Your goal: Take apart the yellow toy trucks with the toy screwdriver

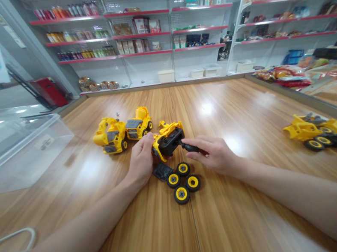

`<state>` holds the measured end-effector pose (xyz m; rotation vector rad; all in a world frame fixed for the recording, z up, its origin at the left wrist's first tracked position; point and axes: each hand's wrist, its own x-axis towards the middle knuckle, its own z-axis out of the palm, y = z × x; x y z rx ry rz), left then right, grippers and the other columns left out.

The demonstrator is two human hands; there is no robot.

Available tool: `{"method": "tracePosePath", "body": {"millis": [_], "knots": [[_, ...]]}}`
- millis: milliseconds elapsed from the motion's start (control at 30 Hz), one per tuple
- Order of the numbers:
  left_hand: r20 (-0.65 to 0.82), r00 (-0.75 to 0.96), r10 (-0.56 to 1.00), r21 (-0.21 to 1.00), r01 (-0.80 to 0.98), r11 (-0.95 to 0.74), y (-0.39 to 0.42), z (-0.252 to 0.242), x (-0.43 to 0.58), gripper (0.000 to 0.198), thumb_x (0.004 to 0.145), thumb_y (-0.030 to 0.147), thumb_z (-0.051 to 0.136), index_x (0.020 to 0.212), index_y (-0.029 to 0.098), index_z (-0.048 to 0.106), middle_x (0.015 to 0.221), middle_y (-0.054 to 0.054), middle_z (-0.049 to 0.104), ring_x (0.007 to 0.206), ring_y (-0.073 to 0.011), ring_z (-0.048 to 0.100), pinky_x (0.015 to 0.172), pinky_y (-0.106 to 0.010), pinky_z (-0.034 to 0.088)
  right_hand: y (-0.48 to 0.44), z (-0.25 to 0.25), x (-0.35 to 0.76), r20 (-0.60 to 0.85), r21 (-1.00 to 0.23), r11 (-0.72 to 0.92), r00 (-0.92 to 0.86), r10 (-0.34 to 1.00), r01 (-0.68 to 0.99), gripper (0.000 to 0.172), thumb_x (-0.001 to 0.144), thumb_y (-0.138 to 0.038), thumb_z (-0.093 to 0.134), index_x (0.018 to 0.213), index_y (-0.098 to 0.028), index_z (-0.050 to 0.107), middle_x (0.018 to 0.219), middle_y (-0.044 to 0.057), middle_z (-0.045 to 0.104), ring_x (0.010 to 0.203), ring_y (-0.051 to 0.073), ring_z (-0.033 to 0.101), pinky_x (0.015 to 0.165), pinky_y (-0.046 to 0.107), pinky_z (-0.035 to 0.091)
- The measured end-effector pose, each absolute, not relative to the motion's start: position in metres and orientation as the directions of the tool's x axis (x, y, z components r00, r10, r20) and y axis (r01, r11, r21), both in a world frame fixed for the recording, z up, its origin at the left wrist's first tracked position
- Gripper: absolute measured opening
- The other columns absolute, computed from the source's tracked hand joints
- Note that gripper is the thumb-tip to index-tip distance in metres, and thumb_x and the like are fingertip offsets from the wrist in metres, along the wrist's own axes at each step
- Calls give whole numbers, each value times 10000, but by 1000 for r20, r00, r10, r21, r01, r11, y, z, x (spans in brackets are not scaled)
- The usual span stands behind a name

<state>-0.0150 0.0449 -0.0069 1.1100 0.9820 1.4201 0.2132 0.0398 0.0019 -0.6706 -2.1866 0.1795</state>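
Observation:
My left hand grips a yellow and black toy truck body by its left end, tilted so its black underside faces me. In my right hand is a black-handled screwdriver, its tip against the underside. Which screw it meets is too small to tell. Several loose toy wheels with yellow hubs lie on the table just below the body. Beside them, near my left wrist, lies a dark grey plastic part.
Two yellow toy trucks, an excavator type and a mixer, stand beyond my left hand. More yellow truck parts lie far right on the wooden table. A clear plastic bin and white cable are at left.

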Motion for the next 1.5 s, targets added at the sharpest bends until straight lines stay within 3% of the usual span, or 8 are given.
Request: {"method": "tracePosePath", "body": {"millis": [200, 533, 667, 800, 967, 1167, 1367, 1500], "knots": [[126, -17, 992, 962, -243, -126, 45, -8, -15, 379, 866, 543, 583, 921, 174, 649, 697, -6, 610, 555, -135, 556, 477, -252, 521, 41, 2, 213, 719, -269, 891, -539, 439, 367, 364, 917, -276, 635, 1260, -160, 598, 910, 67, 677, 736, 137, 629, 680, 257, 541], [222, -81, 972, 972, -65, -228, 48, -13, -16, 446, 855, 594, 567, 898, 162, 668, 666, -11, 627, 553, -140, 559, 478, -241, 451, 43, 0, 214, 698, -217, 913, -599, 392, 345, 338, 940, -283, 596, 1266, -194, 599, 908, 69, 650, 815, 158, 630, 709, 278, 541], [247, -85, 965, 967, -39, -251, 48, -12, -16, 435, 852, 586, 578, 899, 164, 673, 681, -9, 629, 575, -138, 561, 505, -241, 460, 41, 0, 213, 687, -268, 892, -577, 442, 364, 343, 937, -303, 602, 1261, -190, 603, 945, 74, 684, 805, 152, 647, 718, 273, 545], [254, -82, 964, 965, -38, -258, 46, -10, -16, 432, 837, 578, 604, 917, 161, 679, 726, -20, 649, 630, -152, 587, 538, -248, 482, 40, -1, 212, 633, -362, 807, -512, 581, 467, 367, 935, -337, 596, 1270, -186, 598, 951, 71, 729, 722, 152, 663, 698, 281, 549], [247, -54, 968, 967, -59, -250, 43, -7, -13, 424, 832, 554, 620, 957, 154, 685, 775, -33, 674, 671, -159, 611, 569, -246, 496, 43, -3, 212, 511, -494, 684, -457, 728, 537, 292, 961, -335, 525, 1190, -193, 638, 1019, 67, 742, 821, 184, 699, 731, 293, 545], [233, 26, 972, 970, -78, -231, 40, -6, -13, 424, 848, 515, 624, 1056, 148, 672, 857, -50, 689, 721, -153, 623, 627, -248, 517, 44, -3, 214, 484, -468, 698, -503, 716, 542, 244, 959, -322, 530, 1141, -198, 634, 978, 50, 730, 808, 176, 681, 712, 278, 515], [238, -37, 971, 969, -63, -240, 40, -6, -14, 417, 825, 543, 634, 942, 147, 695, 761, -42, 676, 655, -159, 605, 554, -248, 501, 43, 0, 217, 548, -362, 756, -532, 646, 545, 293, 960, -247, 518, 1240, -215, 599, 994, 70, 676, 857, 183, 647, 749, 291, 506], [240, -38, 970, 969, -46, -241, 40, -5, -14, 419, 825, 552, 630, 926, 150, 694, 744, -38, 678, 649, -160, 609, 541, -244, 497, 42, 0, 215, 543, -390, 736, -507, 670, 554, 245, 951, -231, 520, 1181, -196, 596, 1007, 76, 657, 851, 180, 627, 743, 291, 499]]}}
